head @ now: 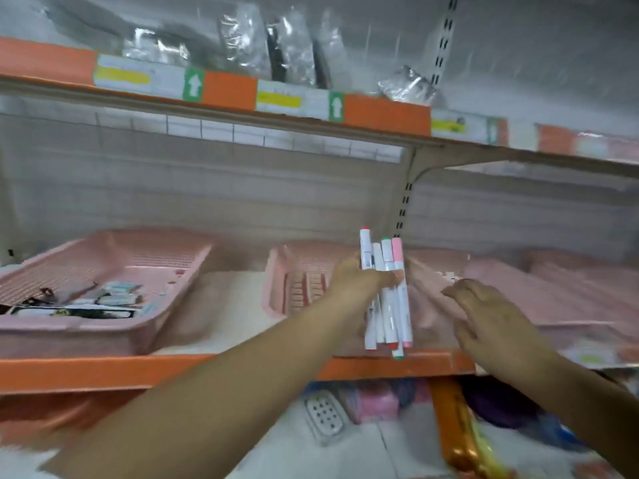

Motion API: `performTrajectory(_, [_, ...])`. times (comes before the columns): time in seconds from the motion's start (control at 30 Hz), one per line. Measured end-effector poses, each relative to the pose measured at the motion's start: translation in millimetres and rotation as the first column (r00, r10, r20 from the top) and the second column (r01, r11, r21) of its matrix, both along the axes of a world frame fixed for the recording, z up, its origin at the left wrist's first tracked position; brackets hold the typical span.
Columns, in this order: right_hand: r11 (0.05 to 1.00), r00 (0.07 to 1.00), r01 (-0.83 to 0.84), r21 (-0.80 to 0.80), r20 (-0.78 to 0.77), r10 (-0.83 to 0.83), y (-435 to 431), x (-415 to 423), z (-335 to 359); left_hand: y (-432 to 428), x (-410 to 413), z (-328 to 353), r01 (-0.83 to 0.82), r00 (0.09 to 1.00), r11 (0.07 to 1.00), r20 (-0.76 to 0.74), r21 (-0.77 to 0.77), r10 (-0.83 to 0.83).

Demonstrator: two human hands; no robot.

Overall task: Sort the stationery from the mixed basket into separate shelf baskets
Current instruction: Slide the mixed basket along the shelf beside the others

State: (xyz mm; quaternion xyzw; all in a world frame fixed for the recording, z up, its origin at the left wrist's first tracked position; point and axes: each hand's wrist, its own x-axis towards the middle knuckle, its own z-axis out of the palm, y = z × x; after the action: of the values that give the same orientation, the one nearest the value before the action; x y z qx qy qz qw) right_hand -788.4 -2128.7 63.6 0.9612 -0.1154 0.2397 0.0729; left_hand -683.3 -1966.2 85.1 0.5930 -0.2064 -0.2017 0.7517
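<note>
In the head view, a bundle of white-barrelled markers (389, 305) with coloured caps is being gripped near its middle by the left hand (356, 281), whose fingers (389, 276) are being curled round it. The bundle is being held almost upright, just in front of the middle pink basket (294, 281) on the orange-edged shelf (173, 369). The right hand (491, 319) is being held open over a pink basket (553, 288) further right, its fingers (460, 292) being kept loosely spread and holding nothing. Mixed stationery (86, 302) is being contained in the left pink basket (69, 337).
</note>
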Motion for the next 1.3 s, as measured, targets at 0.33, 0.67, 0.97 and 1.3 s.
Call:
performTrajectory(0.33, [0.962,0.971,0.202,0.186,0.093,-0.222,-128,-179,-27,-182,-134,-12,0.264,0.964,0.964,-0.007,-0.014,-0.264])
performTrajectory(0.67, [0.785,0.856,0.406,0.468,0.106,-0.506,-239,-264,-44,-327,-185,-18,0.413,0.908,0.908,0.048,0.074,-0.417])
performTrajectory(0.97, [0.840,0.903,0.346,0.418,0.095,-0.419,-384,-232,-8,-482,-143,3,0.284,0.958,0.959,0.025,0.025,-0.284])
performTrajectory(1.3, [0.868,0.947,0.282,0.408,0.027,-0.320,-503,-194,-6,-604,-106,-18,0.136,0.989,0.991,-0.049,-0.011,-0.136])
